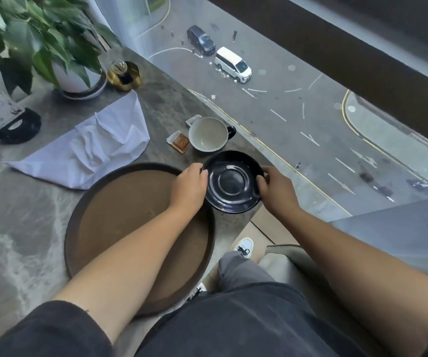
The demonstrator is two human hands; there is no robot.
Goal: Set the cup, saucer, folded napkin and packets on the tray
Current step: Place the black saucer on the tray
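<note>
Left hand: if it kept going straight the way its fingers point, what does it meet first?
The left hand already grips the dark saucer's left rim, fingers pointing right across it. Past the saucer, the right hand on the opposite rim would probably come next; depth is unclear.

Dark saucer [232, 182] upright beside round brown tray [120, 202], cup [208, 134] behind.

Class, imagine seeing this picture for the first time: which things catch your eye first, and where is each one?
Both hands, left and right, grip a dark saucer at the counter's edge, just right of a round brown tray with nothing on it. Behind the saucer stands a pale cup, with an unfolded white napkin to the left. Past the edge, a street lies far below.
</note>
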